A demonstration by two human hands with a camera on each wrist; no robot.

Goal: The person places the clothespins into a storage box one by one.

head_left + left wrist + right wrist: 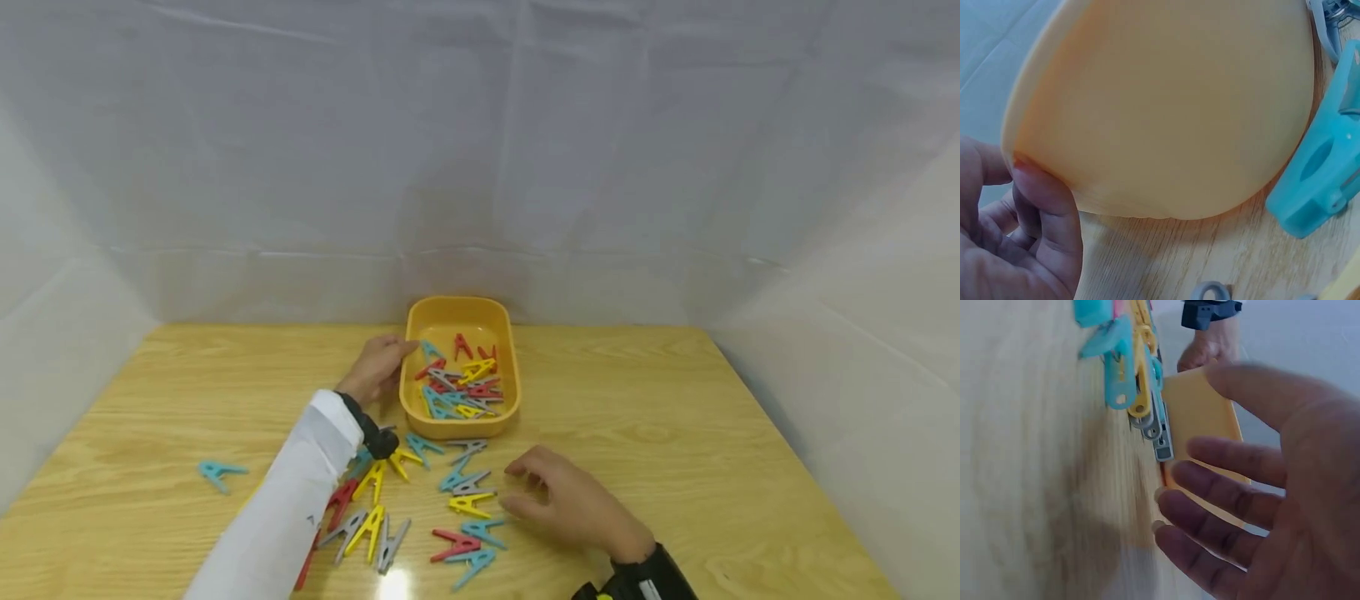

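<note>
A person's left hand (377, 367) rests against the left rim of a yellow tray (420, 333) at the back centre of a wooden desk (675, 417). The left wrist view shows the fingers (1047, 206) curled loosely against the tray's outer wall, pressing it rather than clasping it; that grip holds nothing. The right hand (570, 500) hovers just above the desk in front of the tray, its grip apart, fingers (1222, 494) spread and relaxed, tips just beside a yellow clothespin (471, 503) at the right edge of a loose scatter of pegs (375, 525).

The tray sits close to the white backdrop (480, 167), which also walls in both sides. Bare desk lies open to the right of the tray and the right hand, and on the far left, where one lone blue peg (220, 472) lies well apart from the rest.

There is one tray and there are two hands. Inside the tray lies a mixed heap of red, yellow, blue and grey pegs (461, 383), overlapping too much to count exactly. The scatter on the desk shows the same four colours, partly hidden under the white sleeve (292, 508).
</note>
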